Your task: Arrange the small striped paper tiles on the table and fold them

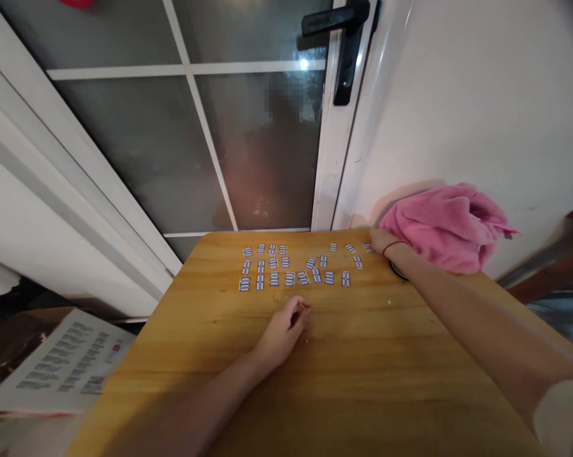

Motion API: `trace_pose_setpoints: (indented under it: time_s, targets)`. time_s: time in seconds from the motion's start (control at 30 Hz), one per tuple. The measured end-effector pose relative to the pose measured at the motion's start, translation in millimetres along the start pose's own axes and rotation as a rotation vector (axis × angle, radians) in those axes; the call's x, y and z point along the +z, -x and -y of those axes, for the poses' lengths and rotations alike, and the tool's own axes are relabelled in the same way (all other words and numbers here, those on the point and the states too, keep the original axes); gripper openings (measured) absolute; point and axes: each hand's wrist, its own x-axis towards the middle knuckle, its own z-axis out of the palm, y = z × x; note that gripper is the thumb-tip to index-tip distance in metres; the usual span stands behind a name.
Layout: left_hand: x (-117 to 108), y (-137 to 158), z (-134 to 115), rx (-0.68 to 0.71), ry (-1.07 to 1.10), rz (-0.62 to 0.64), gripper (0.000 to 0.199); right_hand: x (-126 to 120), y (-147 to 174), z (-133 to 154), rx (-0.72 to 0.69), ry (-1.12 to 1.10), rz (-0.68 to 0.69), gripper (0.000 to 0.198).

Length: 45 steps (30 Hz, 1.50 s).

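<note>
Several small flat white pieces with blue markings (274, 279) lie in loose rows across the far half of the wooden table (363, 374). My left hand (284, 327) rests on the tabletop just in front of the rows. Its fingers curl in toward the thumb, and whatever may be inside them is hidden. At the far right edge, my right hand (380, 242) reaches over the table beside one white piece (368, 247). The fingers of this hand are too small and turned away to make out.
A pink cloth (446, 222) is heaped at the right back, beside a dark round rim (399, 273) partly under my right wrist. Behind the table stands a frosted glass door (262, 146) with a black handle (346, 51). A printed box (62, 362) sits low at left.
</note>
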Motion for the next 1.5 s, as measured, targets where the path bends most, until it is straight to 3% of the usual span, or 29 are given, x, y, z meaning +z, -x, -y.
trace_pose_setpoints:
  time_s: [0.2,0.27,0.37,0.43,0.57,0.87,1.17,1.37,1.5]
  targets:
    - [2,1,1,0.02,-0.024,-0.014,0.019,0,33,34,-0.21,-0.083,-0.156,0.025]
    - [2,1,2,0.022,-0.013,-0.012,0.019,10,46,51,-0.345,-0.139,-0.098,0.021]
    - [2,1,3,0.019,-0.016,-0.015,0.019,27,60,74,-0.591,-0.265,0.016,0.035]
    - [2,1,2,0.015,-0.028,-0.009,0.019,34,65,84,-0.643,-0.267,0.027,0.044]
    - [1,1,1,0.012,-0.054,0.004,0.019,37,63,90,-0.595,-0.174,0.017,0.047]
    - [0,2,-1,0.012,-0.087,0.017,0.019,39,51,91,-0.602,-0.219,0.112,0.039]
    - [0,2,0,0.01,-0.1,0.03,0.017,36,58,92,-0.665,-0.343,0.154,0.015]
    - [0,2,-2,-0.009,-0.105,0.029,0.018,22,55,70,-0.642,-0.573,0.119,0.029]
    - [0,2,-2,-0.016,-0.077,0.029,0.019,18,45,53,-0.522,-1.0,0.185,0.03]
